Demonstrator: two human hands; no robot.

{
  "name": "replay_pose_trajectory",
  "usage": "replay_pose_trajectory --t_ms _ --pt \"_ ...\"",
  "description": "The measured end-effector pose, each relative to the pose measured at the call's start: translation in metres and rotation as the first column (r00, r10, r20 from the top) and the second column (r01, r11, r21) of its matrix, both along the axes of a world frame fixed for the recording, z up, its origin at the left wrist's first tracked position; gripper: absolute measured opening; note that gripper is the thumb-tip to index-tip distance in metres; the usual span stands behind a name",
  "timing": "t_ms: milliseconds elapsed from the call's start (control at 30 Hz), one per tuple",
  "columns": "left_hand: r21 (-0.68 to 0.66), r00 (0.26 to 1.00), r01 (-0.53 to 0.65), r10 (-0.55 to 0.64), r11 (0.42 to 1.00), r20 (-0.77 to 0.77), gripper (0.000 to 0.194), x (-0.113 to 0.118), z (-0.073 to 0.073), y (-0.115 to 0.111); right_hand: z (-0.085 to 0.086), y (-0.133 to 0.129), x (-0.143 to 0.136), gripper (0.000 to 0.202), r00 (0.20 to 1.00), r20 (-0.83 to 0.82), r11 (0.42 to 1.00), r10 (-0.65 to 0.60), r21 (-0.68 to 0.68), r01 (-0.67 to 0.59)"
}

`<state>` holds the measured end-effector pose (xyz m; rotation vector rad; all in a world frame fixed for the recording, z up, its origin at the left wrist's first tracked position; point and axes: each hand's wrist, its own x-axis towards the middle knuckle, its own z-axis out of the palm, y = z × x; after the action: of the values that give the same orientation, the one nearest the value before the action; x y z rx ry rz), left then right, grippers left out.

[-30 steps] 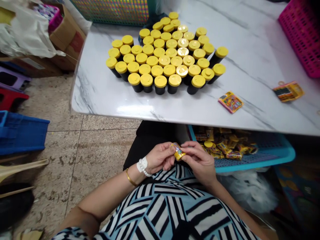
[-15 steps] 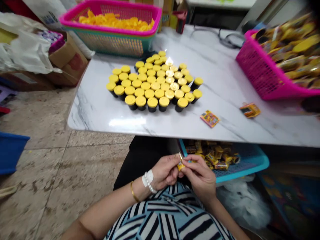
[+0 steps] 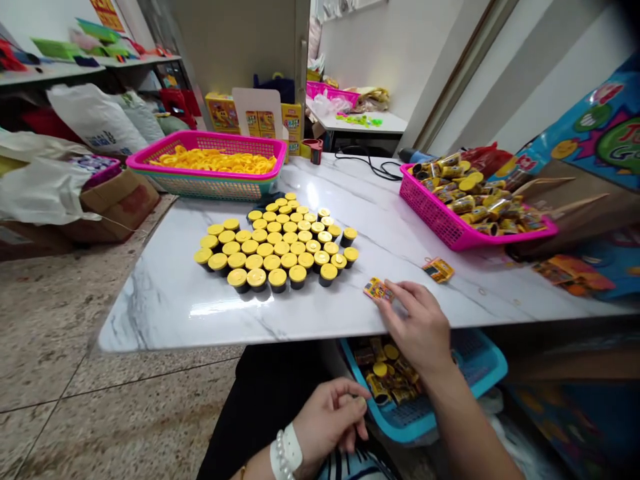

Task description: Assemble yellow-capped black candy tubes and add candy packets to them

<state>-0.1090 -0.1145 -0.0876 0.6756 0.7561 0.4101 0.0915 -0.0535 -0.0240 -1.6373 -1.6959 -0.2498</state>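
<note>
My right hand [image 3: 417,327] reaches over the front of the marble-patterned table [image 3: 165,320]. Its thumb and fingertips pinch the near right edge of a small stack of colourful printed labels [image 3: 376,289]. Low by my lap, my left hand [image 3: 334,415] is loosely curled, fingers apart, with nothing visible in it. Left of the labels stand many small black tubs with yellow lids [image 3: 274,250], packed upright. A second printed stack with a band [image 3: 439,269] lies farther right. Under the table edge, a blue basket [image 3: 400,430] holds yellow-wrapped tubs [image 3: 395,380].
A pink basket [image 3: 435,217] heaped with wrapped tubs stands at the right. At the back left, another pink basket [image 3: 200,140] holds yellow plastic pieces. A black cable [image 3: 383,170] lies behind. Cardboard boxes [image 3: 113,200] and bags sit left of the table.
My hands have parted. The right has moved from the lap up to the labels; the small yellow item both held no longer shows in them. The view has tilted up.
</note>
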Motion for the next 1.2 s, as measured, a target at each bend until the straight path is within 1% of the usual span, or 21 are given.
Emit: replay_pose_trajectory --t_ms 100,167,233,300,367,400,467,533,600,667,733,767,800,833,867,900,933,1033,1067,1133,1200 --pt "0.075 0.997 -0.033 0.038 0.997 -0.069 0.060 -0.012 0.006 0.003 -0.011 0.029 0.004 0.015 1.000 -0.026 1.000 -0.005 -0.028 0.004" --pt "0.116 0.991 -0.073 0.085 0.991 -0.103 0.059 -0.020 0.011 0.006 -0.015 0.035 0.008 0.012 0.997 -0.079 1.000 0.000 -0.008 -0.001" --pt "0.160 0.982 -0.122 0.143 0.979 -0.124 0.056 -0.026 0.019 0.009 -0.014 0.031 0.008 0.010 0.994 -0.111 0.999 -0.001 0.040 0.005" --pt "0.215 0.972 -0.172 0.201 0.961 -0.123 0.053 -0.029 0.031 0.013 -0.007 0.020 -0.001 0.009 0.991 -0.136 0.994 -0.001 0.112 0.016" --pt "0.273 0.958 -0.238 0.272 0.932 -0.096 0.049 -0.029 0.044 0.017 -0.001 0.004 -0.018 0.011 0.987 -0.159 0.988 0.032 0.157 -0.007" --pt "0.295 0.946 -0.281 0.315 0.913 -0.073 0.048 -0.029 0.050 0.019 0.002 -0.006 -0.029 0.015 0.982 -0.173 0.986 0.073 0.158 -0.045" --pt "0.323 0.923 -0.355 0.384 0.877 -0.029 0.048 -0.030 0.060 0.023 0.003 -0.026 -0.054 0.025 0.959 -0.206 0.977 0.195 0.128 -0.171" --pt "0.341 0.907 -0.390 0.420 0.855 -0.016 0.048 -0.033 0.064 0.026 0.000 -0.044 -0.075 0.033 0.915 -0.258 0.951 0.310 0.105 -0.292" --pt "0.367 0.893 -0.404 0.448 0.838 -0.038 0.042 -0.038 0.065 0.027 -0.004 -0.054 -0.088 0.034 0.870 -0.334 0.931 0.363 0.084 -0.357" --pt "0.408 0.871 -0.422 0.486 0.810 -0.065 0.032 -0.043 0.065 0.029 -0.006 -0.057 -0.093 0.035 0.812 -0.474 0.925 0.339 0.010 -0.380" --pt "0.467 0.857 -0.415 0.507 0.781 -0.086 0.027 -0.046 0.066 0.030 -0.003 -0.054 -0.093 0.042 0.704 -0.665 0.900 0.248 -0.110 -0.421" --pt "0.497 0.859 -0.397 0.503 0.772 -0.094 0.025 -0.047 0.067 0.031 -0.001 -0.052 -0.091 0.042 0.639 -0.745 0.869 0.192 -0.174 -0.464" --pt "0.523 0.863 -0.376 0.495 0.765 -0.105 0.024 -0.048 0.069 0.032 0.002 -0.049 -0.090 0.037 0.582 -0.800 0.823 0.143 -0.230 -0.519" --pt "0.545 0.865 -0.354 0.488 0.760 -0.119 0.024 -0.047 0.070 0.033 0.006 -0.047 -0.089 0.028 0.547 -0.830 0.773 0.106 -0.277 -0.570" --pt "0.559 0.862 -0.343 0.490 0.754 -0.132 0.025 -0.047 0.072 0.034 0.008 -0.045 -0.088 0.022 0.541 -0.836 0.733 0.085 -0.315 -0.603" --pt "0.565 0.852 -0.350 0.504 0.748 -0.140 0.026 -0.046 0.072 0.034 0.010 -0.044 -0.087 0.024 0.560 -0.825 0.720 0.075 -0.344 -0.603" --pt "0.563 0.837 -0.371 0.529 0.738 -0.142 0.027 -0.045 0.073 0.034 0.011 -0.043 -0.088 0.028 0.596 -0.800 0.739 0.071 -0.359 -0.570" --pt "0.559 0.780 -0.457 0.614 0.692 -0.123 0.027 -0.045 0.071 0.029 0.005 -0.045 -0.090 0.029 0.712 -0.700 0.873 0.054 -0.313 -0.374" --pt "0.563 0.772 -0.466 0.625 0.682 -0.117 0.028 -0.046 0.071 0.027 0.001 -0.046 -0.091 0.029 0.731 -0.681 0.900 0.046 -0.290 -0.327" --pt "0.579 0.778 -0.448 0.616 0.681 -0.124 0.030 -0.047 0.070 0.021 -0.006 -0.048 -0.093 0.029 0.730 -0.683 0.919 0.034 -0.267 -0.292" --pt "0.580 0.791 -0.427 0.597 0.693 -0.131 0.031 -0.047 0.069 0.015 -0.012 -0.049 -0.095 0.030 0.714 -0.700 0.920 0.027 -0.263 -0.292"
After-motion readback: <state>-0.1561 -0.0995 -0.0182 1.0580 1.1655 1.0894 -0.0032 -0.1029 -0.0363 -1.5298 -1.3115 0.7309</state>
